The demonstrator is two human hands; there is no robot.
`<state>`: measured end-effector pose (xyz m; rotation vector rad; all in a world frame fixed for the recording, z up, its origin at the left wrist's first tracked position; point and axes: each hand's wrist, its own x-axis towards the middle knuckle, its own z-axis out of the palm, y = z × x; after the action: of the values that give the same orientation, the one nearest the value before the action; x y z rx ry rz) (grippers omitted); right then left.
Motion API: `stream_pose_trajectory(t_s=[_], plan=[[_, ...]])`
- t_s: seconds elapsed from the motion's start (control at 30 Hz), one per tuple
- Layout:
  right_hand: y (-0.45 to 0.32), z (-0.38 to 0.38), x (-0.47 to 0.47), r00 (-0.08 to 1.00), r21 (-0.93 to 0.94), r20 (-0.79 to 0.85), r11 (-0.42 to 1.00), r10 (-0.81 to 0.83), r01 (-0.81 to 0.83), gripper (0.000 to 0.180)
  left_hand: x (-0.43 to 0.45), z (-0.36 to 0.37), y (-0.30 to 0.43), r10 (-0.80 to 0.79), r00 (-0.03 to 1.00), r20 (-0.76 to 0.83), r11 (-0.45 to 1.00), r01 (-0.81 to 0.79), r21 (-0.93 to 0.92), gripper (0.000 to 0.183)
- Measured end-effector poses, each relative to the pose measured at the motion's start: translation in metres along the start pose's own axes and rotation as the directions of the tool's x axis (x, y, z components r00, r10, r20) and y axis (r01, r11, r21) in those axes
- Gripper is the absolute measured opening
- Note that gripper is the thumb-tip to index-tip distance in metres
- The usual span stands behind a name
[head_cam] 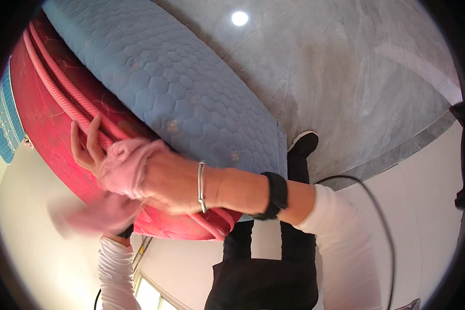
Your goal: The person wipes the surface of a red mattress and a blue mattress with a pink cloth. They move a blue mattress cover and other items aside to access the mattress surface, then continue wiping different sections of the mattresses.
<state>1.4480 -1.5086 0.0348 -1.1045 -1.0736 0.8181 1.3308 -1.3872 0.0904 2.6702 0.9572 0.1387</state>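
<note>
A pink cloth (pixel 126 166) bunches around my right hand (pixel 97 155), two of its fingers stretched apart over the ribbed pink piping (pixel 62 91) of a red mattress or padded base (pixel 50 116). My right wrist bears a thin pale bracelet (pixel 201 186) and a black band (pixel 275 195). Just below it, my left hand (pixel 97 217) is strongly blurred, with pink about it; whether it holds cloth is unclear. A blue quilted cover or pad (pixel 170 77) with a honeycomb pattern lies alongside the red side.
Grey marbled floor (pixel 352 77) spreads at the upper right, with a dark shoe (pixel 306 143) by the blue pad's corner. A black cable (pixel 379 217) curves past my right sleeve. Teal fabric with a pale patterned band (pixel 6 116) is at the far left, a window (pixel 151 292) at the bottom.
</note>
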Motion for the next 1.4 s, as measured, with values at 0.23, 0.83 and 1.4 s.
stream_pose_trajectory(t_s=[0.23,0.83,1.4], plan=[[0.009,0.008,-0.074,0.985,-0.146,-0.081,0.976,0.149,-0.16,0.034,-0.015,0.001,-0.031,0.104,0.993,0.063,0.963,-0.117,0.245,0.047],[-0.377,-0.027,-0.337,0.305,-0.203,-0.617,0.228,0.725,-0.952,0.027,-0.077,-0.412,0.266,0.035,0.726,-0.687,0.295,-0.664,-0.687,0.055],[-0.424,-0.013,-0.336,0.389,-0.154,-0.801,0.472,0.456,-0.868,0.035,-0.111,-0.595,0.273,0.035,0.987,-0.155,-0.815,-0.062,-0.577,0.073]])
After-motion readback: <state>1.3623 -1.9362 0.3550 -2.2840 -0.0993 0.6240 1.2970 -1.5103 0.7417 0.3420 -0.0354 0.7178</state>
